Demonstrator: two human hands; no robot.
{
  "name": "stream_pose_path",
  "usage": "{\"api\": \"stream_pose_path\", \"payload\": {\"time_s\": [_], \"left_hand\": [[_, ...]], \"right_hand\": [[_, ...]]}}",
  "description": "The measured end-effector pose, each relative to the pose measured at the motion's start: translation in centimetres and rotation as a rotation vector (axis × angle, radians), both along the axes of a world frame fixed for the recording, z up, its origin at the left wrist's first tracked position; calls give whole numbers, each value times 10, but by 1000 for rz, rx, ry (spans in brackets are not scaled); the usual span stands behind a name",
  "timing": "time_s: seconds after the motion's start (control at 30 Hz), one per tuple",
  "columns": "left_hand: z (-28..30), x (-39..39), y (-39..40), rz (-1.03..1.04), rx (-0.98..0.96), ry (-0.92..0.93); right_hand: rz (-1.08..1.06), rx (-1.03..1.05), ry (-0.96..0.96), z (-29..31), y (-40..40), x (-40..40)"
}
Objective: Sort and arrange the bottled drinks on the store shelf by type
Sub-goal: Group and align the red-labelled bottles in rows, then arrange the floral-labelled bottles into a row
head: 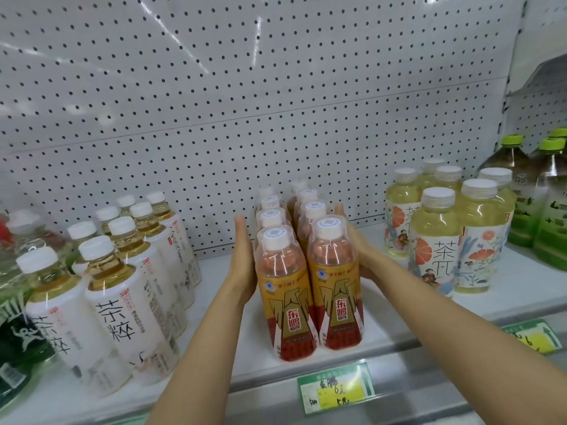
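Here, flat hands (245, 256) flank cylindrical bottles (310, 271)

Bare shelf (221, 289) lanes flank orange bottles (306, 271); pegboard (276, 118) behind.

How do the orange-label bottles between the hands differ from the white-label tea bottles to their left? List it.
The orange-label bottles stand in two tight rows, pressed between the left hand and right hand; the white-label tea bottles stand looser, untouched. The former have orange-and-red labels and reddish tops; the latter show amber liquid above white labels. Both have white caps and stand upright.
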State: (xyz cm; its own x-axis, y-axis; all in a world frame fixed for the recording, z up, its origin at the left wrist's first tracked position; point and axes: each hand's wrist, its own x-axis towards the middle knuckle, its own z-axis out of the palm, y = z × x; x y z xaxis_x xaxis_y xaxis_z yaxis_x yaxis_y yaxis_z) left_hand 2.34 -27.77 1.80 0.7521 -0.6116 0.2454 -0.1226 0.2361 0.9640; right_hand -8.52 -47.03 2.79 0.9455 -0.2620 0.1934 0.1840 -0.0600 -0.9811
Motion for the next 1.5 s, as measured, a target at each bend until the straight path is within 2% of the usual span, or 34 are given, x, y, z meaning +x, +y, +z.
{"api": "stream_pose_path", "payload": {"time_s": [0.03, 0.1, 0.13, 0.2, 0.27, 0.37, 0.63, 0.77, 0.83, 0.87, 0.93, 1.0, 1.07, 1.13, 1.23, 1.33, 1.4, 1.5], "left_hand": [[2, -11, 9, 116, 74, -33], [-5, -40, 21, 261, 6, -13], [-12, -57, 28, 255, -55, -83], [-30, -84, 36, 176, -27, -194], [-42, -104, 37, 103, 48, -344], [-46, -115, 34, 162, 77, -494], [-42, -119, 36, 204, 160, -494], [-45, -111, 41, 204, 195, -413], [-45, -120, 37, 320, 175, -359], [-44, -127, 33, 471, 123, -356], [-37, -149, 19, 819, -71, -478], [-27, -173, -7, 963, -254, -734], [-20, -191, -46, 890, -248, -950], [-21, -200, -89, 755, -101, -1029], [-21, -204, -144, 543, 127, -785], [-14, -194, -180, 430, 307, -561], [-8, -187, -195, 391, 348, -504], [-7, -184, -210, 457, 394, -508]], "right_hand": [[-31, -7, -4, -3, -2, -13], [-123, 3, -86, -1, 9, -42], [-176, 21, -146, -6, 10, -50], [-223, -7, -174, -20, 20, -71], [-159, -185, -196, -41, 39, -86], [-129, -398, -192, -63, 52, -93], [-170, -469, -208, -59, 50, -97], [-130, -531, -213, -61, 44, -94], [-183, -631, -200, -67, 35, -100], [-264, -697, -204, -73, 29, -107], [-462, -775, -307, -81, 12, -125], [-654, -817, -477, -84, -15, -146], [-807, -881, -566, -81, -52, -165], [-877, -864, -526, -75, -89, -179], [-873, -772, -390, -71, -129, -194], [-834, -739, -359, -64, -159, -201], [-807, -736, -358, -55, -175, -200], [-749, -763, -353, -36, -187, -196]]}}
